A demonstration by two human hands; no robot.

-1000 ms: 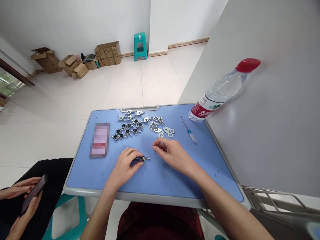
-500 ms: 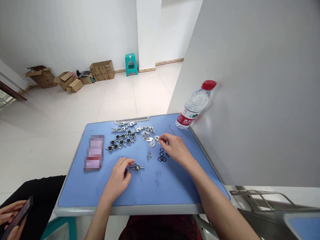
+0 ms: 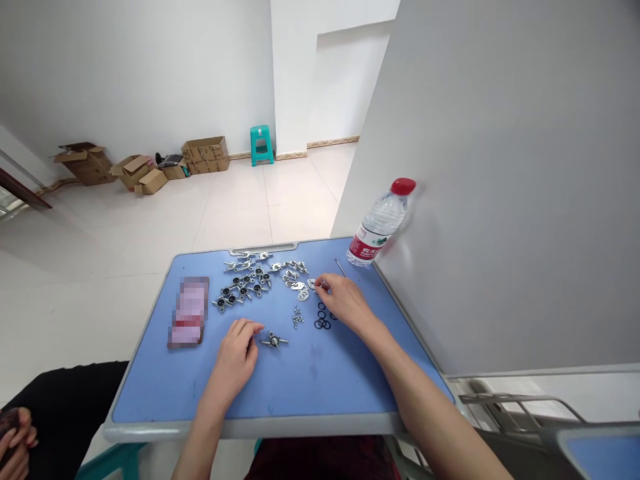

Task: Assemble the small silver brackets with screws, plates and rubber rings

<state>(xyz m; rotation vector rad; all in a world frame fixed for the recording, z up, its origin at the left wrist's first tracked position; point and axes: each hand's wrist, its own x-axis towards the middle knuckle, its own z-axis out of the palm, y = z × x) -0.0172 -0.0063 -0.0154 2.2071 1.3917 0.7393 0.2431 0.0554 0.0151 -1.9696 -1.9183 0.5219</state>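
Observation:
My left hand (image 3: 236,353) rests on the table with its fingers loosely bent and apart, holding nothing. Just right of its index finger lies a small metal fitting (image 3: 274,341) with side arms and a round centre. At the edge of the flat metal plates (image 3: 303,295), my right hand (image 3: 343,299) has thumb and fingers drawn into a pinch. What sits between those fingertips is too small to make out. Black rubber rings (image 3: 321,324) lie below this hand, partly covered by it. Tiny metal pieces (image 3: 298,318) are grouped between the two hands.
Several fittings with black centres (image 3: 243,292) fill the table's back left, near more metal parts (image 3: 297,267). A phone (image 3: 190,312) lies at left. A thin rod (image 3: 341,268) and a water bottle (image 3: 373,227) are by the right panel (image 3: 475,200). Another person's hands (image 3: 17,440) show lower left.
The view has tilted up slightly. My left hand has drawn a little away from the single fitting. My right hand stays by the plates. The other person's hands have shifted left and down.

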